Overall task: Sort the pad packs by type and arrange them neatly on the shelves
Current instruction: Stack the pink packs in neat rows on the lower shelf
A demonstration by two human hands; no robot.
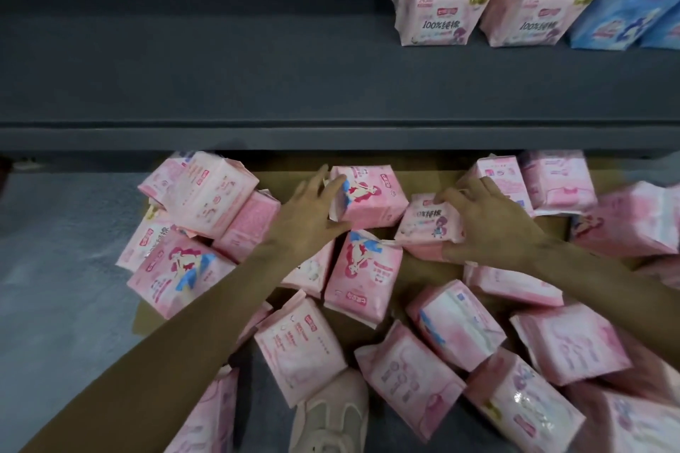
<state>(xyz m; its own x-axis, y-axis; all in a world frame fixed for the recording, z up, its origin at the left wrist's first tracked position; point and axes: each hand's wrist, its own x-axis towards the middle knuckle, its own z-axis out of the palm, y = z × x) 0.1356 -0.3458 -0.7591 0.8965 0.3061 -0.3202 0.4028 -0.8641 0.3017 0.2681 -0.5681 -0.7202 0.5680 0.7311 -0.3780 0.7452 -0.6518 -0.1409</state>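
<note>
my L hand [309,210] flat, fingers wide on soft pink pack [371,200] | R hand [489,221] grips crinkly pink pack w/ writing [428,228], mid frame

Both hands reach into pink pad packs heaped below the shelf [331,85]: left hand [305,217] touches one pack [371,199], right hand [489,224] grips another [427,224].

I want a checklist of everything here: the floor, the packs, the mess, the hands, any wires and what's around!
Surface: grey floor with brown cardboard under the packs.
Job's things: pink packs scattered on the floor; two pink rows and blue packs standing on the shelf.
Clutter: nothing seen.
Hands: left hand touches a pink pack; right hand grips another.
Cables: nothing seen.
Surroundings: a beige shoe.
</note>
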